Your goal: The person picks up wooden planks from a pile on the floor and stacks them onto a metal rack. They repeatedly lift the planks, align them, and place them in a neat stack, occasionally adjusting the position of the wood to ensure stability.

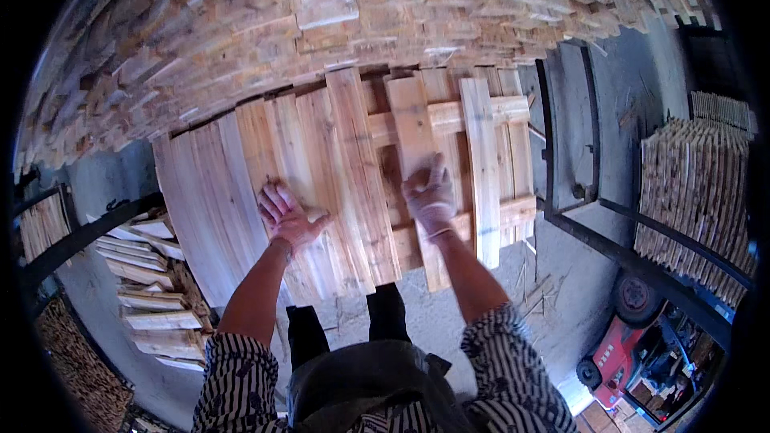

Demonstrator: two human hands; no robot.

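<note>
A layer of long pale boards (212,200) lies side by side in front of me. My left hand (290,215) rests on the boards left of the middle, its fingers spread. Towards the right, my right hand (431,199) in a pale glove spans a wooden board (411,116), thumb at one edge and fingers at the other. That board lies slightly askew across two crosswise battens (449,116), with gaps on both sides. A lighter board (479,152) lies apart to its right. The undersides of my right fingers are hidden.
A tall wall of stacked boards (321,12) rises behind the layer. Offcuts (160,297) are piled at the left. Dark metal frames (549,136) stand at the right, with a stack of boards (690,200) beyond. A red wheeled machine (613,357) is at the lower right.
</note>
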